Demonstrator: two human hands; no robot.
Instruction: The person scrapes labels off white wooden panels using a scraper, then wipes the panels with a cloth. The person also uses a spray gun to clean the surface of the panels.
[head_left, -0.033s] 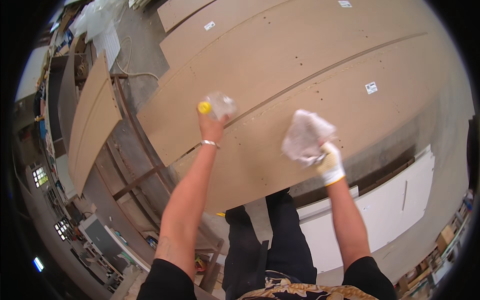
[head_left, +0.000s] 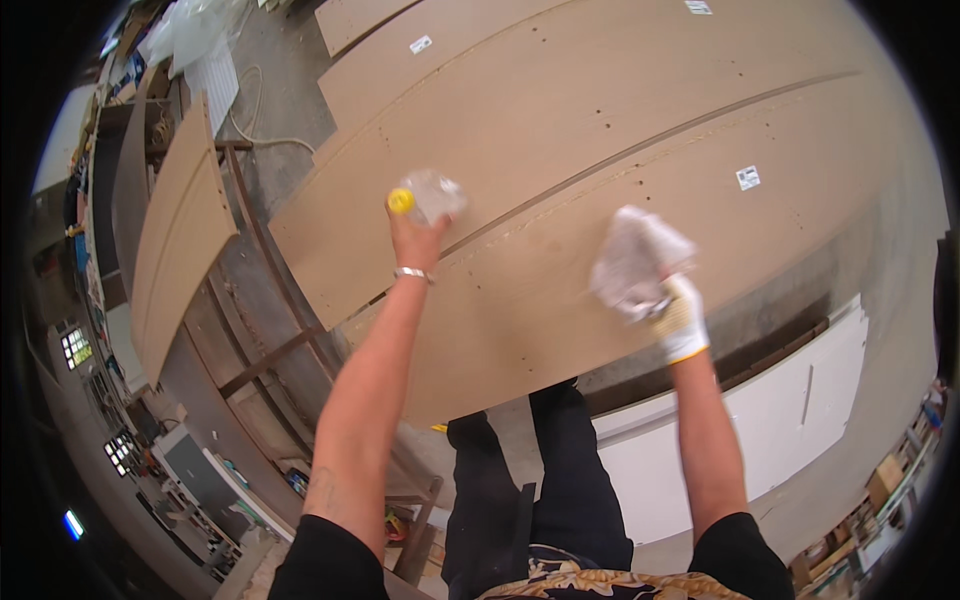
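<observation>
My left hand (head_left: 415, 240) is bare, with a band at the wrist, and its fingers close round a clear plastic bottle (head_left: 440, 192). The bottle lies tilted over the brown boards, its yellow cap (head_left: 401, 200) at the left. My right hand (head_left: 682, 318) wears a white and yellowish work glove and grips a crumpled pale pinkish cloth (head_left: 635, 262). This cloth is spread over the nearer brown board (head_left: 520, 300); whether it presses on the surface I cannot tell. Motion blurs both the bottle and the cloth slightly.
Further brown boards (head_left: 480, 110) with small holes and white labels lie beyond a long gap. White panels (head_left: 760, 430) are low at the right. On the left are a metal frame (head_left: 270, 362), a leaning curved board (head_left: 180, 240) and a pale hose (head_left: 262, 140).
My right hand has slid to the right and slightly away with the cloth. My left hand, still round the bottle, has shifted a little left.
</observation>
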